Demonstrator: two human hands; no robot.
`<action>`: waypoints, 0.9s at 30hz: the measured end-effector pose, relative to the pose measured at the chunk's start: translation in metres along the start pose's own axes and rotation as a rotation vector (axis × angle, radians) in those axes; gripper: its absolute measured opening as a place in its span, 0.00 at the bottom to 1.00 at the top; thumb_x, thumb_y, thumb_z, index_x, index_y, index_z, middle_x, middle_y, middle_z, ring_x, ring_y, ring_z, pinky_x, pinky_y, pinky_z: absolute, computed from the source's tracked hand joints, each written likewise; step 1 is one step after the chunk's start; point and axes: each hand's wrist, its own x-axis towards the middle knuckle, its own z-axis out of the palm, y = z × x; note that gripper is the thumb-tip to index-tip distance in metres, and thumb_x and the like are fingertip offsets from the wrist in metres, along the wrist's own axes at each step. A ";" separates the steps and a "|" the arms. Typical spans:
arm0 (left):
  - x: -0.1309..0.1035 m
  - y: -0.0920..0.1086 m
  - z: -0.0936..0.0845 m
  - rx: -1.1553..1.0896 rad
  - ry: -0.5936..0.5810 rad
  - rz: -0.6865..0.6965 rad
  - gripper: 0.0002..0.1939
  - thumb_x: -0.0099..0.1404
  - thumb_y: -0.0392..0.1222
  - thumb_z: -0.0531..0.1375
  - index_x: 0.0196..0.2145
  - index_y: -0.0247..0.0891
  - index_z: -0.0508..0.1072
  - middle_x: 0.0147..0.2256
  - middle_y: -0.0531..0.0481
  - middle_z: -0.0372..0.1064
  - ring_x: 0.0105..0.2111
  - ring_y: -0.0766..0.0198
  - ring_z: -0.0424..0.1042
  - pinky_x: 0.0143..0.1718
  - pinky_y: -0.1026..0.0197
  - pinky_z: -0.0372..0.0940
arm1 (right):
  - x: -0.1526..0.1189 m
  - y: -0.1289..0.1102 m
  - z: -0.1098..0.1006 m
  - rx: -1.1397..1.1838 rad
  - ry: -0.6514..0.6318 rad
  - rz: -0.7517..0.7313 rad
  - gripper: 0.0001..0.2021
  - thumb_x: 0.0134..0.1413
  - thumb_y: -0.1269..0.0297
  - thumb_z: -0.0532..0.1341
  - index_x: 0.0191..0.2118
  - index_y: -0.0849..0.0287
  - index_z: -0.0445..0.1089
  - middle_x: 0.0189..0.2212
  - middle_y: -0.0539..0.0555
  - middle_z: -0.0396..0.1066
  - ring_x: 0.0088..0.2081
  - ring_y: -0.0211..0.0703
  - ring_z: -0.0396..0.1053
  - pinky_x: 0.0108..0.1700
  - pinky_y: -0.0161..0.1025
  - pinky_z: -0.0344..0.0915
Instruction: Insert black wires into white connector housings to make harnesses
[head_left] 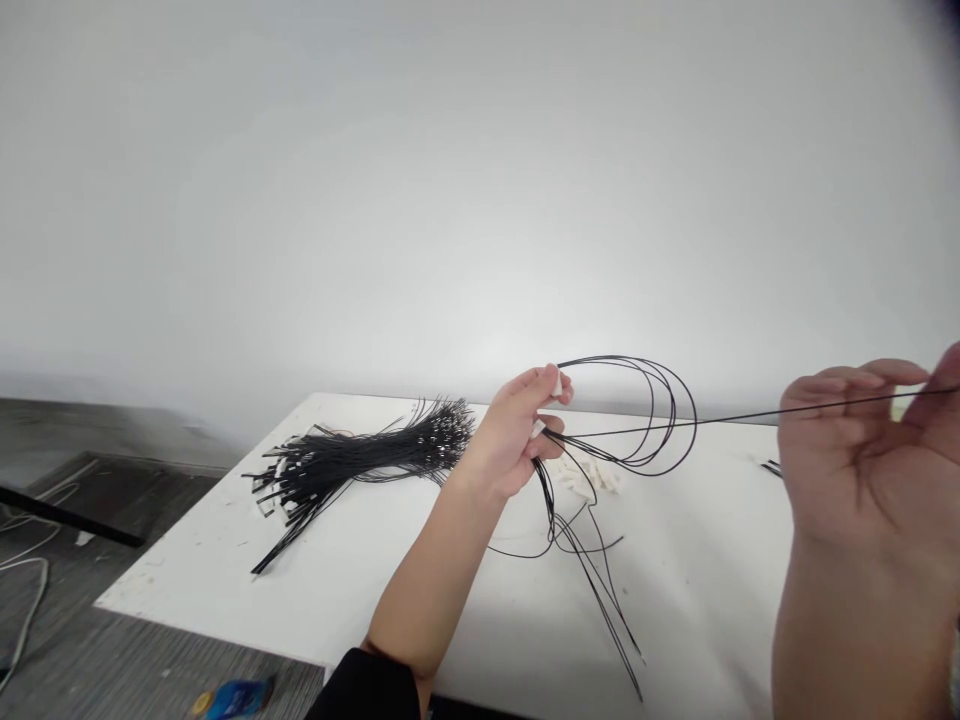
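Observation:
My left hand (pixel 529 430) is closed around several thin black wires, above the table. The wires form a loose coil (pixel 675 420) that reaches out to the right of my fingers. Small white pieces show at the fingertips and beside the palm. Loose wire ends (pixel 600 580) hang below this hand toward the tabletop. On the right, my right hand (pixel 862 450) has its palm toward me and its fingers curled. A single taut strand of wire runs from the coil across its fingers to the thumb, partly cut off by the frame edge.
A thick bundle of black wires (pixel 375 450) with pale ends lies on the white table (pixel 210 560). Small off-white pieces (pixel 592 478) are heaped behind my left hand. A white wall (pixel 480 200) stands behind. On the floor are a blue bottle (pixel 238 698) and cables (pixel 34 600).

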 end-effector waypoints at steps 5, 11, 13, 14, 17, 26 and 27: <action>0.000 -0.004 0.002 0.051 0.027 0.061 0.17 0.63 0.54 0.60 0.30 0.36 0.66 0.35 0.53 0.55 0.20 0.80 0.51 0.14 0.72 0.38 | 0.006 -0.007 -0.022 -0.316 -0.132 -0.040 0.22 0.68 0.51 0.42 0.45 0.34 0.75 0.29 0.45 0.68 0.16 0.27 0.31 0.20 0.42 0.30; -0.001 -0.004 0.000 0.106 0.010 0.082 0.16 0.64 0.54 0.59 0.30 0.37 0.66 0.35 0.53 0.56 0.19 0.80 0.50 0.14 0.71 0.37 | -0.016 0.004 0.004 -0.195 0.001 -0.127 0.05 0.53 0.66 0.66 0.32 0.47 0.78 0.16 0.45 0.59 0.13 0.29 0.46 0.15 0.39 0.39; -0.001 -0.004 0.000 0.112 0.000 0.088 0.16 0.64 0.53 0.59 0.30 0.36 0.66 0.34 0.53 0.56 0.19 0.81 0.50 0.14 0.70 0.36 | -0.028 0.010 0.017 -0.350 -0.010 -0.310 0.06 0.45 0.72 0.70 0.30 0.53 0.79 0.18 0.47 0.65 0.16 0.32 0.55 0.17 0.39 0.45; -0.001 -0.004 0.000 0.111 -0.007 0.096 0.16 0.64 0.53 0.59 0.29 0.36 0.65 0.34 0.53 0.56 0.18 0.81 0.50 0.14 0.70 0.36 | -0.033 0.013 0.023 -0.440 -0.050 -0.382 0.07 0.43 0.72 0.71 0.30 0.53 0.79 0.20 0.49 0.68 0.19 0.34 0.60 0.18 0.39 0.48; -0.002 -0.004 0.001 0.104 -0.036 0.128 0.17 0.65 0.52 0.58 0.28 0.36 0.63 0.33 0.54 0.57 0.17 0.81 0.49 0.15 0.69 0.35 | -0.045 0.018 0.033 -0.650 -0.236 -0.444 0.08 0.44 0.73 0.70 0.30 0.51 0.78 0.23 0.48 0.71 0.24 0.36 0.64 0.21 0.38 0.53; -0.006 -0.005 0.004 0.119 -0.055 0.104 0.17 0.64 0.52 0.59 0.27 0.36 0.64 0.31 0.54 0.59 0.17 0.80 0.52 0.14 0.68 0.35 | -0.052 0.022 0.035 -0.793 -0.347 -0.551 0.11 0.48 0.75 0.67 0.35 0.51 0.77 0.18 0.44 0.64 0.20 0.31 0.55 0.20 0.35 0.51; -0.007 -0.005 0.004 0.122 -0.059 0.102 0.17 0.64 0.52 0.59 0.27 0.36 0.64 0.31 0.54 0.59 0.17 0.80 0.52 0.14 0.68 0.35 | -0.052 0.022 0.035 -0.797 -0.341 -0.549 0.10 0.48 0.75 0.67 0.34 0.51 0.77 0.18 0.44 0.64 0.20 0.31 0.55 0.20 0.35 0.51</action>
